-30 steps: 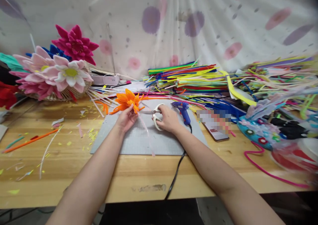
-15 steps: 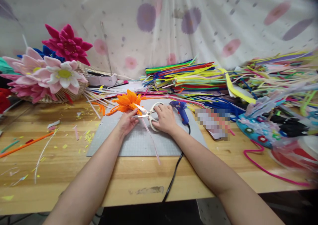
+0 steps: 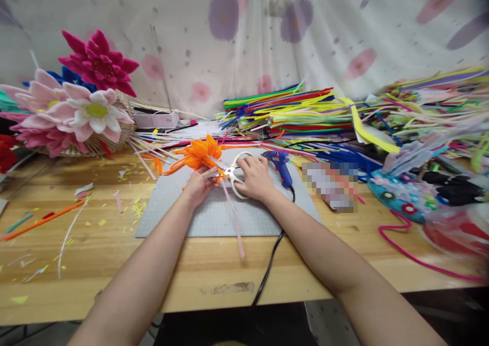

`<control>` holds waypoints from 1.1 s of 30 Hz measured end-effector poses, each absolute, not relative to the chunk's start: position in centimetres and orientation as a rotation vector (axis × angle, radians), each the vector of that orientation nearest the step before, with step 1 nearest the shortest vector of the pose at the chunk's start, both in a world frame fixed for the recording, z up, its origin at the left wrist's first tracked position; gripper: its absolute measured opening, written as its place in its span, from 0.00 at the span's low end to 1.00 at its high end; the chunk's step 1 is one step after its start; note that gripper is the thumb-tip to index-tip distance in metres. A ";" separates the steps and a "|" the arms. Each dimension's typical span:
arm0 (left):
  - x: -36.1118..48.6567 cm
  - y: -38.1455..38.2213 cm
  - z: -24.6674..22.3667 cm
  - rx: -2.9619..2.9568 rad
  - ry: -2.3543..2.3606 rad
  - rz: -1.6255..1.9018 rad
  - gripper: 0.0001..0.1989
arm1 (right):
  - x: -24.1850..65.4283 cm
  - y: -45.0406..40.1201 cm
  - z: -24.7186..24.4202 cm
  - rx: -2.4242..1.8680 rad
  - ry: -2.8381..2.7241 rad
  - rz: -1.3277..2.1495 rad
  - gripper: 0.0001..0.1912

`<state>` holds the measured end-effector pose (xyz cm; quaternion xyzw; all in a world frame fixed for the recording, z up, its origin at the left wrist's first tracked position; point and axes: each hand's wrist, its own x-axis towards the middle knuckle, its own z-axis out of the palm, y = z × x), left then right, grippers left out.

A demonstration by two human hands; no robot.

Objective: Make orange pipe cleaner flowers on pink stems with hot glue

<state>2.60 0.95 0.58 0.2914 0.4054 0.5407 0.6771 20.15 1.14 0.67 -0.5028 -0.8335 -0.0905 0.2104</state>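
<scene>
My left hand (image 3: 199,189) is closed on the base of an orange fuzzy flower (image 3: 200,151), whose petals point up and away from me. A pale pink, thin stem (image 3: 237,229) slants down from beside the flower towards the table's front edge. White-handled scissors (image 3: 231,173) are in my right hand (image 3: 255,177), with fingers and thumb in the loops. Their blades are apart and point left at the flower's underside, around a bit of orange there. My left fingertips are partly hidden behind the blades. Both hands are over a grey cutting mat (image 3: 171,221).
A blue glue gun (image 3: 281,166) lies right of my right hand, its black cord (image 3: 272,264) running off the front edge. Colourful pipe cleaners (image 3: 290,111) are heaped behind. Finished felt-like flowers (image 3: 95,109) stand at left; yellow scraps (image 3: 138,207) litter the wood.
The flower has tilted slightly, and my left hand has turned in a little under it. The scissors have shifted slightly, with orange now between the blades. The view has moved a little.
</scene>
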 end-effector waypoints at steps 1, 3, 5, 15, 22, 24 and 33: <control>2.7 0.9 0.7 0.658 0.919 1.210 0.05 | 20.1 1.2 0.7 -1.398 -2.312 -0.250 0.22; 2.8 0.8 0.8 0.661 0.932 1.211 0.05 | 20.1 1.2 0.6 -1.376 -2.305 -0.253 0.22; 2.8 0.7 0.9 0.653 0.945 1.221 0.05 | 20.0 1.3 0.5 -1.338 -2.299 -0.261 0.21; 3.1 0.7 0.8 0.526 0.925 1.223 0.04 | 19.5 1.5 -0.1 -1.294 -2.279 -0.242 0.17; 3.2 0.7 1.0 0.488 0.900 1.208 0.06 | 19.7 1.5 0.0 -1.316 -2.246 -0.281 0.18; 3.2 0.7 1.0 0.512 0.899 1.209 0.07 | 19.7 1.5 -0.1 -1.321 -2.246 -0.271 0.17; 3.3 0.9 0.6 0.567 0.874 1.214 0.06 | 19.7 2.0 -0.5 -1.340 -2.284 -0.221 0.12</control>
